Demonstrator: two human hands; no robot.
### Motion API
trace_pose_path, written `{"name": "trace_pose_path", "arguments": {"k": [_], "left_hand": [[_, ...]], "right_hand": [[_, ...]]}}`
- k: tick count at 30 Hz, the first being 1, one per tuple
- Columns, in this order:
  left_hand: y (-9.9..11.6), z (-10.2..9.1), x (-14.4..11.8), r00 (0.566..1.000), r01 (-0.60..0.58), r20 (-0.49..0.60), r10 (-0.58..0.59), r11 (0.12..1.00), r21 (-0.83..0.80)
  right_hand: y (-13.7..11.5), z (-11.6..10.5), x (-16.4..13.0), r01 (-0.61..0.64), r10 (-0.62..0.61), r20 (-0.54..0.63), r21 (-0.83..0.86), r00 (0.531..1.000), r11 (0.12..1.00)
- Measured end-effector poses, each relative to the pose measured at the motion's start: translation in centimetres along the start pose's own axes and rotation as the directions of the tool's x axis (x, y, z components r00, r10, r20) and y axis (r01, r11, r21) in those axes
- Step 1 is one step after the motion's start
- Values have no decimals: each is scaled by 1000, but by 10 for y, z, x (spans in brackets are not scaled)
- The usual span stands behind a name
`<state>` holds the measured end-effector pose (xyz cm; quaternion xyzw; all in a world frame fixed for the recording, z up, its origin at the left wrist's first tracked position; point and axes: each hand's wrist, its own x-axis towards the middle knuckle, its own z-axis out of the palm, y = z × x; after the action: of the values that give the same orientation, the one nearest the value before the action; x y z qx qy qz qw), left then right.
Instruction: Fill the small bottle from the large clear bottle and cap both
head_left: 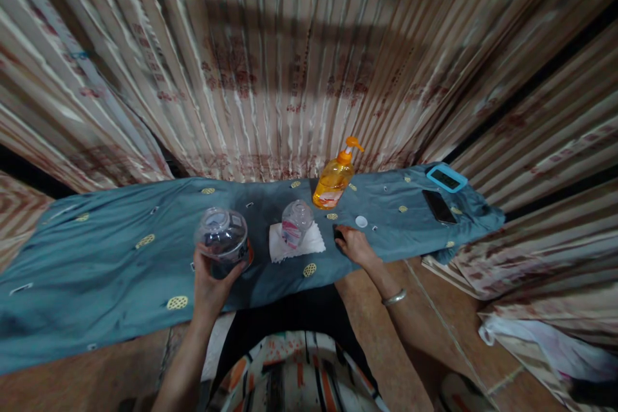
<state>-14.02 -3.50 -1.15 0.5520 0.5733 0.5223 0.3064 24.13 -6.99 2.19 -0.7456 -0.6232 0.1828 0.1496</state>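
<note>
Left hand (211, 283) wrapped around a clear round plastic jar (223, 239), dark inside.
Right hand (351, 243) flat on the blue-grey cloth (120, 270), gripping nothing; small clear bottle (295, 221) between the hands.

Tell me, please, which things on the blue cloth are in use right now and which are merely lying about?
In use:
left hand gripping the clear jar
right hand resting on a small dark object, too hidden to identify

Lying about:
small clear bottle on a white tissue
orange pump bottle
white cap
dark phone
blue-framed device
</note>
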Motion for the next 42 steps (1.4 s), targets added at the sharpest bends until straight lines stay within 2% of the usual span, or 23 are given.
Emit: {"name": "trace_pose_path", "arguments": {"k": [2, 5, 7, 9, 10, 12, 14, 16, 19, 21, 23, 27, 33, 39, 42], "left_hand": [[2, -10, -6, 999, -5, -38, 3, 998, -58], [7, -32, -24, 991, -9, -134, 1, 998, -56], [13, -44, -39, 996, 22, -89, -27, 998, -57], [23, -45, -55, 998, 50, 31, -48, 997, -65], [29, -40, -61, 992, 51, 123, -42, 996, -68], [43, -18, -68, 948, 2, 315, 31, 994, -106], [56, 15, -67, 909, -60, 397, 127, 982, -178], [64, 54, -56, 902, -116, 385, 195, 969, -219], [70, 106, -27, 906, -141, 353, 232, 954, -265], [69, 132, -7, 921, -149, 310, 235, 949, -276], [67, 148, 9, 925, -163, 284, 253, 938, -306], [61, 160, 21, 913, -199, 282, 296, 924, -326], [60, 159, 19, 920, -225, 246, 305, 925, -307], [63, 157, 17, 924, -213, 249, 289, 933, -291], [62, 157, 17, 921, -216, 251, 296, 929, -302]], "right_hand": [[-6, -10, 1, 55, -53, -34, 44, 998, 998], [-22, -36, -1, 165, -153, -99, 121, 983, 979], [-41, -58, -2, 256, -236, -132, 161, 963, 953], [-65, -80, -1, 362, -340, -148, 170, 929, 916], [-79, -91, 0, 416, -395, -147, 160, 907, 895], [-103, -107, 5, 511, -500, -109, 125, 859, 850], [-124, -117, 14, 577, -576, -39, 78, 817, 813], [-138, -122, 23, 618, -618, 45, 26, 785, 786], [-150, -124, 36, 651, -636, 167, -59, 754, 756], [-155, -126, 42, 665, -629, 238, -114, 740, 738], [-160, -130, 45, 675, -614, 303, -165, 729, 719], [-170, -137, 47, 680, -563, 404, -262, 721, 685], [-186, -142, 44, 669, -484, 484, -356, 729, 652], [-190, -135, 40, 548, -371, 417, -478, 830, 687], [-187, -134, 39, 541, -393, 382, -464, 837, 701]]}}
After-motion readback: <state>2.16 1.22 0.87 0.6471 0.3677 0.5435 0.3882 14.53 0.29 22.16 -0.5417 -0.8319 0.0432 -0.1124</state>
